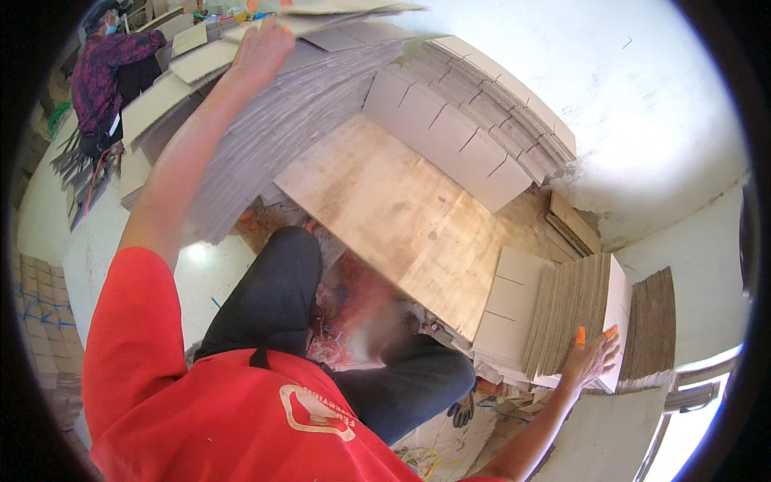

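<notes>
— Well, head view: what could slip?
— Left hand (261, 50), fingers spread, reaches far left onto the tall cardboard stack (273, 136); a pull could topple sheets.
— Right hand (589, 360)?
— Splayed flat on the near-right cardboard pile (574, 309); it may slide.

The left arm stretches far up and out, bare, its left hand (263, 50) with fingers curled together, palm down. The right arm reaches low and out, its right hand (590, 359) flat with fingers spread, two fingertips (580, 336) capped orange.
</notes>
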Tool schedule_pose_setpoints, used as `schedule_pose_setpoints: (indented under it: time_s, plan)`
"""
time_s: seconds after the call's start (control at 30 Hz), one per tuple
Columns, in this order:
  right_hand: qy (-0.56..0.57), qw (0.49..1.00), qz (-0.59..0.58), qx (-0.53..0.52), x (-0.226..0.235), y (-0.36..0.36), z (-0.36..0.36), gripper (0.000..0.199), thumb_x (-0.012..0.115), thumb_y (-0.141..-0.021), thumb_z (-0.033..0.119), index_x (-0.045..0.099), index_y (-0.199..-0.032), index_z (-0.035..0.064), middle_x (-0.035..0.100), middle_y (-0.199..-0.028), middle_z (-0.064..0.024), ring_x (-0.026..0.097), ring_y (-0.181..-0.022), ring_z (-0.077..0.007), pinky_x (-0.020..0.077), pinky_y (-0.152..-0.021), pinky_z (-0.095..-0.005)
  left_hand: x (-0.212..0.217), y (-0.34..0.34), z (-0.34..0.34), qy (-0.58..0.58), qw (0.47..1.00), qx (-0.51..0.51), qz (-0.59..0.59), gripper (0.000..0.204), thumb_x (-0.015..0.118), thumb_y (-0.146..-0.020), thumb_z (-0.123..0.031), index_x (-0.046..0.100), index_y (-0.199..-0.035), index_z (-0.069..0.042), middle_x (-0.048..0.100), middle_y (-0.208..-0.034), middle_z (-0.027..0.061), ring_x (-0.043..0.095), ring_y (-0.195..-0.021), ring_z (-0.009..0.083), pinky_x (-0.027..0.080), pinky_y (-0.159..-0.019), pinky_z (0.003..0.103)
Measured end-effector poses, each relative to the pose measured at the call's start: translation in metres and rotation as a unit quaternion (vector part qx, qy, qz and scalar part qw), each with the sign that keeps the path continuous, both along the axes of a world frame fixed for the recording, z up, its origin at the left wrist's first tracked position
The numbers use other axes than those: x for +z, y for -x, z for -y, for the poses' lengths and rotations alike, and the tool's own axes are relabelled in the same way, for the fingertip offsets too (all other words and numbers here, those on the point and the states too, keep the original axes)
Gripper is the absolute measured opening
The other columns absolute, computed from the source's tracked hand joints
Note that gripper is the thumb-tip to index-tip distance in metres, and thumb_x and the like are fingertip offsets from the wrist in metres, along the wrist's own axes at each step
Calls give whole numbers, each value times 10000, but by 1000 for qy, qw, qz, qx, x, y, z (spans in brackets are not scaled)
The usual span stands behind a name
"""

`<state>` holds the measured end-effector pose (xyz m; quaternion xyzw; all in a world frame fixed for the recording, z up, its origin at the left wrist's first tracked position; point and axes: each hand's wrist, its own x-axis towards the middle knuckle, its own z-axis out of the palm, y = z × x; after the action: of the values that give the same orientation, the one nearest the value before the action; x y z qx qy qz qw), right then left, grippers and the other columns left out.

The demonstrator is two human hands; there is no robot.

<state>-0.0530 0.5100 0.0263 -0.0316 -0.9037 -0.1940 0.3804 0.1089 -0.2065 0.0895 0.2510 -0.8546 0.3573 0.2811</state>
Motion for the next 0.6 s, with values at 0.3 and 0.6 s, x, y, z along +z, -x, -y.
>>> schedule_pose_setpoints:
  time_s: [0.3, 0.6]
  plan:
    - [116, 964, 238, -7, 12, 18, -85, 339, 618, -892, 320, 654, -956, -11, 640, -1086, -204, 596, -1038, -379, 479, -812, -499, -25, -14, -41, -133, 990, -37, -10, 299, 584, -911, -317, 669, -986, -41, 682, -904, 112, 626, -943, 272, 499, -785, 425]
    - [115, 966, 228, 30, 43, 31, -59, 308, 781, -753, 283, 632, -726, 15, 666, -796, -208, 661, -788, -364, 481, -654, -473, -108, -21, -102, -158, 963, -220, 6, 259, 689, -832, -294, 653, -953, -68, 639, -794, 106, 626, -813, 291, 477, -683, 432]
